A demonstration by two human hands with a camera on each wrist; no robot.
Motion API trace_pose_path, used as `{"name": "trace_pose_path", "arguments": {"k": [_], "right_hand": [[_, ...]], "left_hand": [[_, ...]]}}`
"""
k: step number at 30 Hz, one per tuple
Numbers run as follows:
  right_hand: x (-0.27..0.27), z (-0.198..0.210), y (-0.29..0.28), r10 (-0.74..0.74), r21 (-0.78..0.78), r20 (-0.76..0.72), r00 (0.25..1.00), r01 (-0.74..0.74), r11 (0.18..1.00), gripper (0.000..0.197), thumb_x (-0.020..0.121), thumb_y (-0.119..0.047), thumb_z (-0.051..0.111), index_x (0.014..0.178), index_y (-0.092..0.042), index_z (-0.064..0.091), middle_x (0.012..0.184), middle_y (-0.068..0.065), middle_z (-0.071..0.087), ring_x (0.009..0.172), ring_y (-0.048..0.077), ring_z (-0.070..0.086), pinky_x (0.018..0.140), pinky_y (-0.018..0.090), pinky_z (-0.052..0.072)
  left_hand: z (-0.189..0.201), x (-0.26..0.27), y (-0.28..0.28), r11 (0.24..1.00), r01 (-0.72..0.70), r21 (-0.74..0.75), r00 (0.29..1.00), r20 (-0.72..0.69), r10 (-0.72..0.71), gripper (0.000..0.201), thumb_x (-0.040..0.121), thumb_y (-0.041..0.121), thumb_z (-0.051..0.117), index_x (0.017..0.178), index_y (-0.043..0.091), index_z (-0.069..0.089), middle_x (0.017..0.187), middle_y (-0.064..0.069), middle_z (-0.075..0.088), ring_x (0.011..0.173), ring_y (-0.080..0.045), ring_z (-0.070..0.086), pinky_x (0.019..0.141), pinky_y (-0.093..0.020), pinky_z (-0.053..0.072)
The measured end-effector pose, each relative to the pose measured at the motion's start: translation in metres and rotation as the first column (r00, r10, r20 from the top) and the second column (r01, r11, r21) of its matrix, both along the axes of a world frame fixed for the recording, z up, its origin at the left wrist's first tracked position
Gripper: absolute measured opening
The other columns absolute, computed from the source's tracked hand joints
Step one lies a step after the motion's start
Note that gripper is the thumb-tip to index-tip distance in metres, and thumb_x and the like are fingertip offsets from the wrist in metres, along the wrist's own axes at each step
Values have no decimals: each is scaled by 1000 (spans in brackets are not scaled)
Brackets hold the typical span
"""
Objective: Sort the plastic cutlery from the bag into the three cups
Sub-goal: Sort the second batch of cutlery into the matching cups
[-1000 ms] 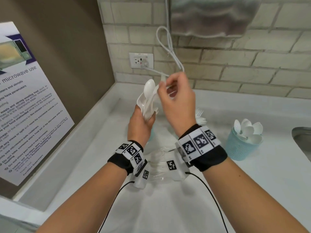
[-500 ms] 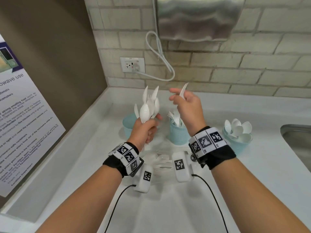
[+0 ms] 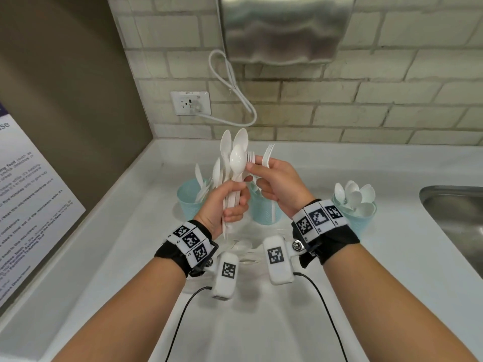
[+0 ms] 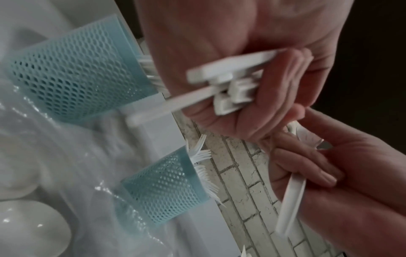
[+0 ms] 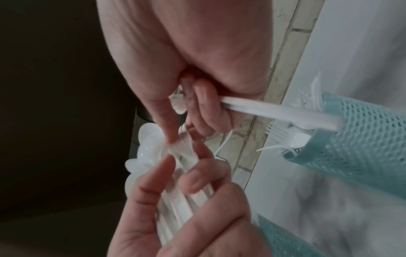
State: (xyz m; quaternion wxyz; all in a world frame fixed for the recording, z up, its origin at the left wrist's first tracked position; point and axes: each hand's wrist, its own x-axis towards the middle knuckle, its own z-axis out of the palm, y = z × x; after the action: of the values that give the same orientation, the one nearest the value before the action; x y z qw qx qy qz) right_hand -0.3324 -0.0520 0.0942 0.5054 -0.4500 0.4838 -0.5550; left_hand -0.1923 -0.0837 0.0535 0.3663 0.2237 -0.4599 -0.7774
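My left hand [image 3: 235, 202] grips a bundle of white plastic cutlery [image 3: 236, 158] upright by the handles, with spoons and a fork at the top. My right hand [image 3: 257, 173] holds one white fork [image 3: 268, 154] in its curled fingers, while its thumb and forefinger touch the bundle's fork [image 3: 251, 157]. Behind the hands stand three teal mesh cups: the left cup [image 3: 188, 202] with knives, the middle cup [image 3: 263, 212] with forks, partly hidden, and the right cup [image 3: 362, 220] with spoons. A clear bag [image 3: 244, 253] lies under my wrists. In the left wrist view the handles [image 4: 237, 87] sit in my fist.
The white counter [image 3: 379, 296] ends at a brick wall with a socket [image 3: 190, 102] and a looped cable. A steel dispenser [image 3: 282, 27] hangs above. A metal sink [image 3: 460, 218] is at the right edge and a poster [image 3: 28, 199] on the left wall.
My right hand drew a piece away from the bundle to the right, then came back against the bundle. The left hand lowered the bundle slightly and keeps its grip.
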Motion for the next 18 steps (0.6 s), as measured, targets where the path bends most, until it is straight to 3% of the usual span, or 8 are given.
{"name": "trace_pose_path", "arguments": {"k": [2, 6, 9, 12, 15, 18], "right_hand": [[-2, 0, 2, -70, 0, -21, 997, 70, 998, 18, 91, -20, 60, 100, -6, 65, 51, -7, 37, 35, 3, 25, 34, 15, 21], [-10, 8, 1, -309, -56, 0, 951, 309, 950, 17, 96, -27, 50, 89, -17, 61, 41, -13, 39, 35, 4, 27, 36, 16, 23], [-26, 17, -5, -505, -126, 44, 862, 507, 853, 16, 97, -30, 46, 86, -26, 56, 54, -11, 39, 46, 5, 30, 46, 18, 25], [-36, 12, -13, -577, -230, -128, 807, 541, 809, 16, 98, -29, 44, 93, -19, 56, 72, -8, 50, 62, 2, 44, 58, 17, 34], [-37, -9, -19, -547, -231, -304, 780, 497, 837, 22, 98, -26, 45, 102, -11, 61, 93, 1, 61, 84, 11, 55, 77, 24, 44], [-39, -36, -24, -437, -144, -470, 767, 422, 895, 35, 97, -34, 43, 119, -13, 62, 118, 11, 61, 107, 20, 57, 99, 31, 42]], "left_hand": [[-1, -4, 1, 999, -47, 1, 998, 37, 47, 22, 93, 21, 44, 75, 10, 53, 61, 1, 51, 31, -2, 26, 30, -15, 15], [-5, -7, 0, 973, -221, -59, 960, 163, 228, 18, 96, 26, 49, 93, 12, 60, 82, -6, 67, 34, -9, 32, 34, -17, 24], [-8, -8, 0, 933, -298, -202, 910, 236, 342, 14, 96, 28, 52, 100, 17, 58, 87, -6, 69, 36, -13, 39, 37, -20, 35], [-11, -11, -1, 900, -317, -300, 880, 261, 397, 11, 96, 26, 53, 101, 24, 62, 76, -3, 59, 42, -9, 42, 42, -22, 39], [-18, -15, -2, 888, -309, -342, 868, 279, 410, 14, 96, 22, 54, 102, 26, 65, 64, 4, 46, 50, -8, 37, 47, -22, 34], [-21, -17, -2, 879, -319, -355, 850, 303, 431, 16, 94, 25, 56, 107, 26, 66, 52, 16, 43, 52, -8, 32, 49, -22, 28]]}}
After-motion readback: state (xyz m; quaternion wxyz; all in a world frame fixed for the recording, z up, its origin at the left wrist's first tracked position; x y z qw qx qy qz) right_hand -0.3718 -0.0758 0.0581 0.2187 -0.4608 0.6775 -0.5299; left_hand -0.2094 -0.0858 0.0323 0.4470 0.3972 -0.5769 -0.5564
